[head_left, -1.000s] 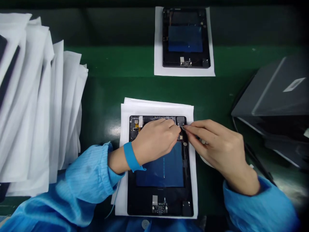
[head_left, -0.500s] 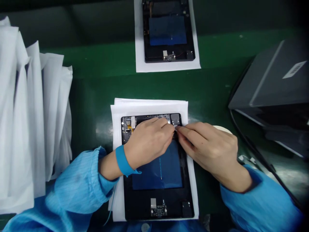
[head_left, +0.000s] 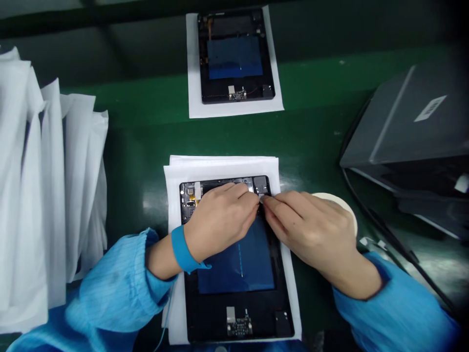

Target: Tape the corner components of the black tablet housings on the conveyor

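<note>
An opened black tablet [head_left: 208,322] with a blue battery panel [head_left: 252,269] lies on white sheets [head_left: 216,166] in front of me. My left hand [head_left: 222,220], with a blue band at the wrist, reaches over its upper middle, fingers pinched. From the right, my right hand [head_left: 311,227] meets it, thumb and finger pressed together. Both sets of fingertips close around a small pale piece [head_left: 261,198] just below the black square part at the tablet's upper right corner. What the piece is cannot be made out.
Another opened tablet [head_left: 238,88] lies on white paper at the back. White sleeves [head_left: 51,195] stand at the left. A grey case [head_left: 399,132] and a black cable [head_left: 388,230] are at the right. A cream roll [head_left: 350,215] is partly behind my right hand.
The whole view has shifted slightly, and more of the cream roll shows. Both hands keep their pinched hold at the same corner of the tablet.
</note>
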